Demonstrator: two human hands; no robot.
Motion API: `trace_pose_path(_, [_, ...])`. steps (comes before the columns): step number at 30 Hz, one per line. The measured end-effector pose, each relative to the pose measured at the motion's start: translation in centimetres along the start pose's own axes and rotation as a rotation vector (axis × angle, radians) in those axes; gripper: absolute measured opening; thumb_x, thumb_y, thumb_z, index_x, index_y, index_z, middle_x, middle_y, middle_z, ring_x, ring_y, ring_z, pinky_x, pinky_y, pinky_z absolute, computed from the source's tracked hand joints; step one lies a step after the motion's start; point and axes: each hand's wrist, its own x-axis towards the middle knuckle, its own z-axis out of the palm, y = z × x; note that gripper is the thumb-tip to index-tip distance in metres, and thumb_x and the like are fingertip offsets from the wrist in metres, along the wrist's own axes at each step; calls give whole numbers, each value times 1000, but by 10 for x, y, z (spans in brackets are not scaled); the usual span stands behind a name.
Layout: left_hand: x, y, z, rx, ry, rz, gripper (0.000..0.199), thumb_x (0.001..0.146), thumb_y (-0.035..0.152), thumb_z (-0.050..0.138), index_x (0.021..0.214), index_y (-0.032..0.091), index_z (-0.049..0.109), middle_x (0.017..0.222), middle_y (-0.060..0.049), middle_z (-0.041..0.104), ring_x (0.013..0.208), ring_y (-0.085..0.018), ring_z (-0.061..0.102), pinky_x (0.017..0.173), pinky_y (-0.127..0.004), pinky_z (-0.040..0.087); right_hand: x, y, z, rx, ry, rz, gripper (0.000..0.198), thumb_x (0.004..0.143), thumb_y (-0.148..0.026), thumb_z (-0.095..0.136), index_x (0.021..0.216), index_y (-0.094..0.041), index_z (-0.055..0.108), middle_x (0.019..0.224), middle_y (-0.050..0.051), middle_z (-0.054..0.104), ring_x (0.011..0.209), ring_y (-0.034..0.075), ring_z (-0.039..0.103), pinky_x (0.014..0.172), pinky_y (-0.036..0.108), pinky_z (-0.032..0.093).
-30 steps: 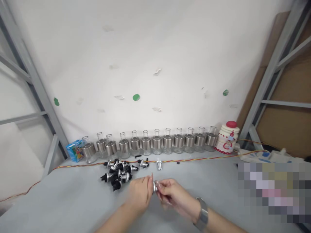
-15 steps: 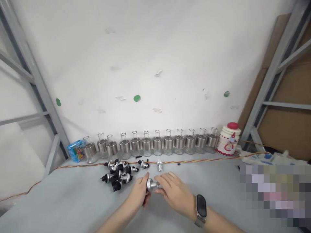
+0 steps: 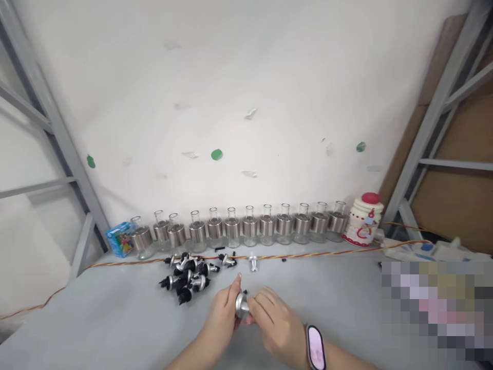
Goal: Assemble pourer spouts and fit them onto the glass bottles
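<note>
Our left hand (image 3: 219,314) clasps the spout (image 3: 244,308) beside its disc (image 3: 239,304), over the table (image 3: 115,313); our right hand (image 3: 278,322) pinches its narrower end. We judge it light, stiff, slick, best held by the disc.

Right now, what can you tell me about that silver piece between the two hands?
The silver piece looks metallic, with a round, shiny disc and a narrower part jutting from it. It is held sideways over the grey table, the disc standing on edge. The left hand grips it at the disc; the right hand has its fingers at the narrower part. The hands hide the rest.
</note>
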Motion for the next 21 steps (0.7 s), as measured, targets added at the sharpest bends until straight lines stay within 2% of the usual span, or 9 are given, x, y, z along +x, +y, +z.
trace_pose_path(5, [-3, -1, -1, -12, -35, -11, 53, 73, 63, 34, 45, 19, 47, 35, 5, 35, 39, -10, 36, 42, -22, 30, 3, -6, -6, 64, 56, 89, 22, 81, -2, 31, 82, -14, 50, 64, 4, 47, 60, 16, 40, 57, 29, 35])
trace_pose_path(8, [3, -6, 0, -46, -55, -44, 56, 72, 66, 31, 40, 21, 39, 32, 7, 29, 33, -8, 30, 37, -22, 25, 7, -5, -8, 178, 14, 210, 24, 82, -4, 28, 80, -16, 48, 67, 5, 49, 63, 17, 43, 58, 28, 37])
trace_pose_path(11, [11, -12, 4, -56, -78, -76, 60, 73, 68, 24, 35, 21, 30, 26, 7, 24, 26, -7, 26, 33, -22, 20, 11, 1, -12, 380, -88, 429, 22, 86, -14, 28, 77, -19, 47, 69, 3, 51, 64, 15, 46, 59, 25, 37])
trace_pose_path(15, [17, -17, 8, -34, -124, -152, 66, 72, 70, 14, 31, 21, 29, 24, 3, 30, 23, -9, 33, 32, -22, 21, 17, 8, -12, 651, -173, 793, 35, 89, -37, 29, 61, -20, 40, 53, -4, 43, 52, 10, 41, 52, 22, 34])
trace_pose_path(18, [17, -17, 6, 13, -29, -78, 63, 75, 66, 16, 34, 21, 30, 27, 4, 30, 26, -9, 34, 35, -22, 25, 18, 8, -2, 838, -163, 953, 43, 86, -49, 27, 57, -20, 38, 45, -6, 39, 45, 9, 40, 49, 22, 34])
trace_pose_path(21, [14, -19, 1, 133, 45, 85, 55, 80, 59, 22, 44, 20, 38, 33, 4, 36, 33, -11, 38, 41, -23, 30, 18, 7, 8, 1007, -158, 1085, 48, 78, -62, 29, 55, -20, 37, 40, -8, 35, 37, 8, 35, 41, 21, 30])
